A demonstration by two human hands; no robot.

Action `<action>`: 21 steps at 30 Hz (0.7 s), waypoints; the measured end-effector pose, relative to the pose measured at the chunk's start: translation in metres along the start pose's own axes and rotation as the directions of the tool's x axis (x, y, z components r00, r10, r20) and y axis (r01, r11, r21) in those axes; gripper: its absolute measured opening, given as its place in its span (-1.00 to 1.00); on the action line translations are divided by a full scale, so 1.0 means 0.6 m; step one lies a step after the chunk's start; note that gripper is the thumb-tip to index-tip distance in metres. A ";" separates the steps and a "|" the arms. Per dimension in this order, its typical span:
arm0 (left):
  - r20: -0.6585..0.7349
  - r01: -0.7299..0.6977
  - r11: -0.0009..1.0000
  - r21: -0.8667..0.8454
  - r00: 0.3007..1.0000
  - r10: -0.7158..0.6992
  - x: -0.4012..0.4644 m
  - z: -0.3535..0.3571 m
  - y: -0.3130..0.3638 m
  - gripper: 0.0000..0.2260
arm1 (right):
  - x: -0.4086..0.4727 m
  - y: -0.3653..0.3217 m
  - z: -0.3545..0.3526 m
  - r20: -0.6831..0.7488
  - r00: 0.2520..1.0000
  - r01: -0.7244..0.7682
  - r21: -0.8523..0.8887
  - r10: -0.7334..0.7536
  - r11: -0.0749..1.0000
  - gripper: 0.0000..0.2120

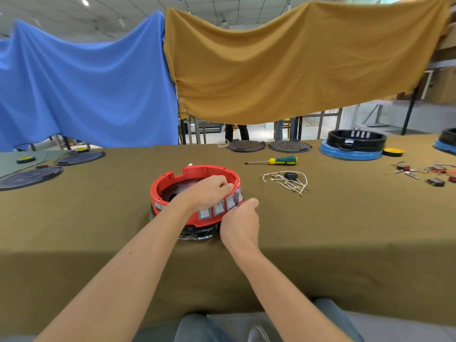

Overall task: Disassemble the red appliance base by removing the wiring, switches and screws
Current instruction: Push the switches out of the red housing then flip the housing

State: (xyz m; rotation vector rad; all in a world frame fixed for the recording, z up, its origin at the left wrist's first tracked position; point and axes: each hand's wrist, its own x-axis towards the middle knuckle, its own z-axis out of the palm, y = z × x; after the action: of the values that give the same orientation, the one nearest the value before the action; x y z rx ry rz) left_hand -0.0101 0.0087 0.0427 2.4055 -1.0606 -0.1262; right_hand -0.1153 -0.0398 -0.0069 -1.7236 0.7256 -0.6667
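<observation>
the red base [197, 174] sits upside down on the olive cloth [98, 230] of the table, near the front edge and a little left of centre, its open side up and a dark, shiny part under it against the cloth. a row of grey switches [218, 209] runs along its near right wall.

the left hand [209, 192] reaches over the near rim into the base, fingers curled and pinching the rim just behind the rightmost switch; whether they grip the switch body or only the wall i cannot tell. the right hand [240, 224] is outside the wall, fingers bunched, thumb and fingertips pressed to the outer face of that same end switch.

to the right of the base, apart from it, lies a bundle of white wires [286, 182] with small gold terminals and a black socket part in the tangle. beyond that lies a screwdriver [274, 161] with a green and yellow handle, its shaft pointing left. further right, small loose red and black parts [429, 172] are scattered on the cloth.

at the far edge are two dark round plates [267, 145], a black and blue base [352, 144] and a yellow disc [392, 152]. more dark plates [32, 176] lie at far left. blue [86, 82] and mustard [283, 65] sheets hang behind the table.
</observation>
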 end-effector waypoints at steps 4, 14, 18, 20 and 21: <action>-0.006 -0.002 1.000 -0.006 1.000 0.002 0.001 -0.001 -0.001 -0.73 | 0.015 -0.004 -0.011 0.035 0.999 0.027 -0.181 -0.021 0.983 -0.89; 0.002 0.005 1.000 0.002 1.000 -0.005 0.000 -0.001 0.002 -0.72 | 0.084 -0.010 -0.086 0.288 0.947 0.259 -0.425 -0.142 0.867 -0.89; -0.009 0.002 1.000 -0.005 1.000 -0.002 -0.001 0.001 -0.001 -0.73 | 0.092 0.017 -0.091 0.372 0.905 0.340 -0.332 -0.209 0.880 -0.87; -0.020 -0.013 1.000 0.005 1.000 0.013 0.000 0.002 -0.002 -0.73 | 0.096 0.024 -0.091 0.415 0.867 0.415 -0.292 -0.277 0.862 -0.81; -0.026 -0.018 1.000 0.009 0.999 0.018 0.000 0.002 -0.002 -0.73 | 0.100 0.024 -0.091 0.437 0.843 0.462 -0.288 -0.314 0.839 -0.81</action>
State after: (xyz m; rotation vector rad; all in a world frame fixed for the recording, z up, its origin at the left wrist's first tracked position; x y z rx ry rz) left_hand -0.0097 0.0091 0.0406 2.3981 -1.0728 -0.0840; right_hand -0.1186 -0.1222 -0.0032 -2.3232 0.2279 -0.4607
